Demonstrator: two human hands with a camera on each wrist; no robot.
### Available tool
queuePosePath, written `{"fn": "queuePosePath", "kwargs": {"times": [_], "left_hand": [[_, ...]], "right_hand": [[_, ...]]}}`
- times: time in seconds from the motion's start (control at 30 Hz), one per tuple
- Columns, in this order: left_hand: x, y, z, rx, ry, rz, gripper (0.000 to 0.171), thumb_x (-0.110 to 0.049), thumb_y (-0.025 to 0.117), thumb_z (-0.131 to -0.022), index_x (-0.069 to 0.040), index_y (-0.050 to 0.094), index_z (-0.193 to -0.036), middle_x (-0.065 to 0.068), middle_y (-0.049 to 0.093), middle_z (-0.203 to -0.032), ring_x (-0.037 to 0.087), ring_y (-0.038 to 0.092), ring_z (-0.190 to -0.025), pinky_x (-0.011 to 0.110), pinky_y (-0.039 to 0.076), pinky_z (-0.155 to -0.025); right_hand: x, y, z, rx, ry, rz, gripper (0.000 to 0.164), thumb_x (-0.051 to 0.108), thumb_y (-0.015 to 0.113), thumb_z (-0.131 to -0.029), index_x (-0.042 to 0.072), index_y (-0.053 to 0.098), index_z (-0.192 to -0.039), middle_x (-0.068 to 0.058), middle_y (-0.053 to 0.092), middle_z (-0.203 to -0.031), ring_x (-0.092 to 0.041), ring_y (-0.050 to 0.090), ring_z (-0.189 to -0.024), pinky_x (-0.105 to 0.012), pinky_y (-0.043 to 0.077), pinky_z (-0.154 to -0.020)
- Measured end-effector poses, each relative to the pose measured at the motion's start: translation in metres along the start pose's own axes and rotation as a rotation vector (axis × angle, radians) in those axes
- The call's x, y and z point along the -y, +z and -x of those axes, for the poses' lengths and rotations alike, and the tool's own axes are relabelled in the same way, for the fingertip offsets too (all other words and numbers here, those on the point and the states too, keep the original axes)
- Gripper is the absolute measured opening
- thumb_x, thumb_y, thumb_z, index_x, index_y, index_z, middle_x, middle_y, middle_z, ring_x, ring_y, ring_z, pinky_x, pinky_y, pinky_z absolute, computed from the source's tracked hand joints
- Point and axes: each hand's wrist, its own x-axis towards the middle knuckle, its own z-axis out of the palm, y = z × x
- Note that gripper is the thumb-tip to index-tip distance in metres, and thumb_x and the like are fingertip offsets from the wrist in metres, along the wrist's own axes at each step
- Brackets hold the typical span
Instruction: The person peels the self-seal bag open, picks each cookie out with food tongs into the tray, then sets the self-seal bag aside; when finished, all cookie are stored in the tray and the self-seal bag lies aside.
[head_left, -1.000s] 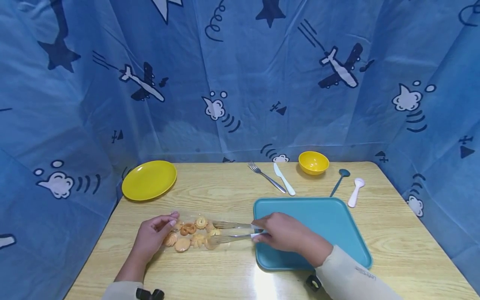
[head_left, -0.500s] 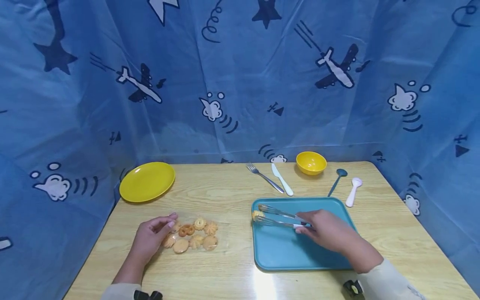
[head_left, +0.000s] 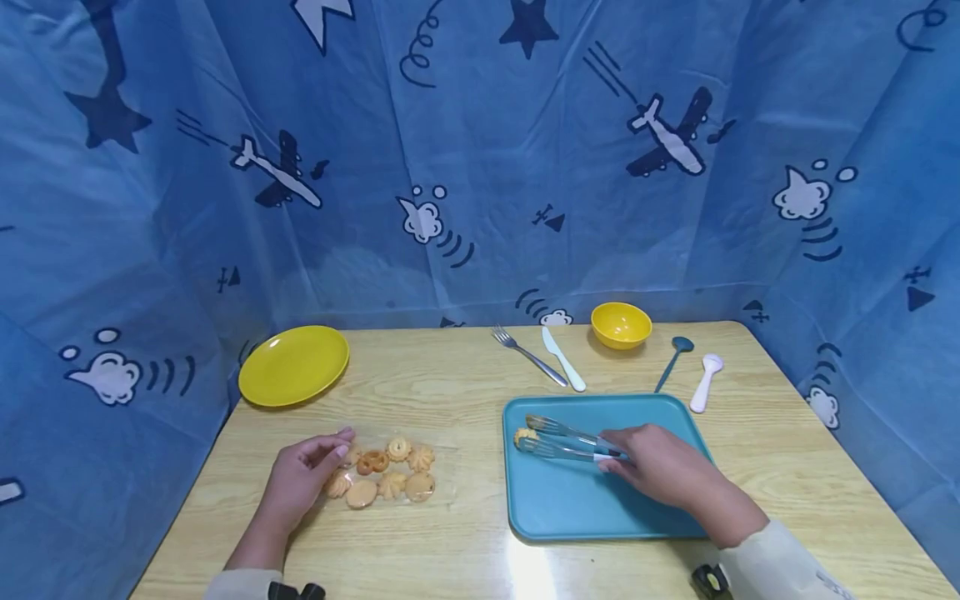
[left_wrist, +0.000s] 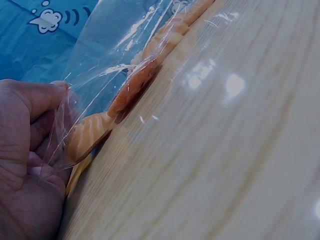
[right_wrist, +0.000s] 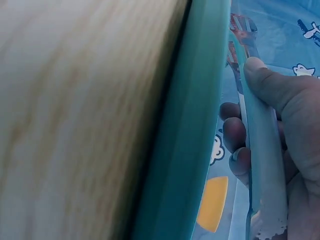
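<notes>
Sitting beyond the teal tray (head_left: 570, 508): fork (head_left: 530, 356), knife (head_left: 564, 360), yellow bowl (head_left: 622, 327).

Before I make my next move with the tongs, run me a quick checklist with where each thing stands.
1. Right hand gripping the transparent two-armed tongs: ok.
2. Small round pale-yellow cookie within the teal rectangular tray's outline: ok, near its left edge in the head view.
3. That cookie free of the tongs: cannot tell; it sits right at their tips.
4. Left hand steadying the clear plastic bag: ok, pinching its edge.
5. Bag emptied: not ok; several golden-brown cookies lie there.
</notes>
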Motion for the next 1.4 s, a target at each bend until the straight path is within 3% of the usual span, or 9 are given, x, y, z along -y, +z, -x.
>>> {"fn": "queuePosePath", "kwargs": {"times": [0.23,0.37,0.47,0.63,0.77,0.87,1.03,1.17,1.4], "left_hand": [[0.001,0.000,-0.002,0.012,0.021,0.004,0.034,-0.040,0.068,-0.097,-0.014,0.073,-0.120,-0.003,0.066,-0.139,0.003,0.052,-0.137,0.004,0.042,-0.102],[0.002,-0.001,-0.001,0.008,0.014,-0.009,0.034,-0.041,0.068,-0.097,-0.016,0.073,-0.120,-0.005,0.066,-0.139,-0.003,0.052,-0.134,0.004,0.041,-0.102],[0.003,-0.001,-0.001,0.004,0.001,-0.006,0.034,-0.040,0.068,-0.097,-0.015,0.073,-0.119,-0.004,0.066,-0.139,0.003,0.051,-0.138,0.004,0.041,-0.102],[0.004,0.001,-0.001,0.001,-0.010,-0.009,0.031,-0.037,0.069,-0.098,-0.013,0.074,-0.117,-0.002,0.067,-0.138,0.016,0.050,-0.142,0.005,0.041,-0.104],[0.005,0.001,-0.002,0.003,-0.020,-0.028,0.030,-0.039,0.070,-0.097,-0.014,0.074,-0.114,-0.004,0.068,-0.136,0.016,0.051,-0.142,0.011,0.042,-0.108],[0.003,0.000,-0.002,0.003,-0.029,-0.038,0.031,-0.041,0.070,-0.096,-0.016,0.074,-0.114,-0.006,0.068,-0.136,0.015,0.051,-0.141,0.022,0.043,-0.113],[0.000,0.000,-0.001,0.000,-0.035,-0.052,0.030,-0.040,0.069,-0.097,-0.016,0.074,-0.115,-0.006,0.067,-0.138,0.017,0.050,-0.143,0.032,0.042,-0.117],[-0.001,-0.001,0.000,0.001,-0.028,-0.061,0.030,-0.038,0.069,-0.098,-0.015,0.074,-0.116,-0.004,0.067,-0.138,0.019,0.049,-0.143,0.028,0.043,-0.115],[-0.001,-0.001,-0.001,0.002,-0.038,-0.052,0.026,-0.035,0.069,-0.098,-0.016,0.074,-0.116,-0.008,0.068,-0.136,0.014,0.050,-0.142,0.013,0.043,-0.109]], "right_hand": [[0.015,-0.006,-0.004,-0.025,-0.008,0.015,0.049,0.042,0.072,-0.095,0.009,0.068,-0.131,-0.005,0.075,-0.120,-0.023,0.072,-0.109,-0.047,0.061,-0.093],[0.039,-0.009,-0.015,-0.029,-0.101,-0.001,0.047,0.043,0.069,-0.097,0.011,0.069,-0.132,-0.003,0.075,-0.122,-0.021,0.072,-0.109,-0.045,0.061,-0.092],[0.060,-0.005,-0.026,0.003,-0.188,-0.014,0.045,0.043,0.066,-0.099,0.012,0.068,-0.132,-0.001,0.076,-0.121,-0.017,0.072,-0.108,-0.042,0.062,-0.092],[0.087,0.005,-0.045,0.042,-0.293,-0.007,0.038,0.040,0.064,-0.101,0.014,0.070,-0.128,0.005,0.077,-0.102,-0.007,0.070,-0.087,-0.034,0.062,-0.079],[0.101,0.010,-0.055,0.033,-0.338,0.000,0.024,0.038,0.066,-0.100,0.017,0.071,-0.111,0.012,0.066,-0.079,-0.004,0.056,-0.067,-0.028,0.053,-0.063],[0.109,0.014,-0.061,0.022,-0.344,0.023,0.023,0.039,0.065,-0.100,0.017,0.069,-0.108,0.012,0.060,-0.075,-0.004,0.052,-0.063,-0.027,0.049,-0.059],[0.118,0.020,-0.068,-0.013,-0.314,0.092,0.039,0.042,0.062,-0.101,0.011,0.068,-0.125,0.005,0.073,-0.092,-0.010,0.068,-0.080,-0.033,0.059,-0.072],[0.127,0.025,-0.070,-0.027,-0.287,0.134,0.042,0.042,0.061,-0.102,0.008,0.067,-0.126,-0.002,0.076,-0.099,-0.018,0.073,-0.089,-0.038,0.062,-0.078],[0.135,0.031,-0.073,-0.031,-0.242,0.167,0.040,0.043,0.064,-0.100,0.008,0.069,-0.120,-0.002,0.075,-0.094,-0.020,0.072,-0.084,-0.040,0.062,-0.075]]}}
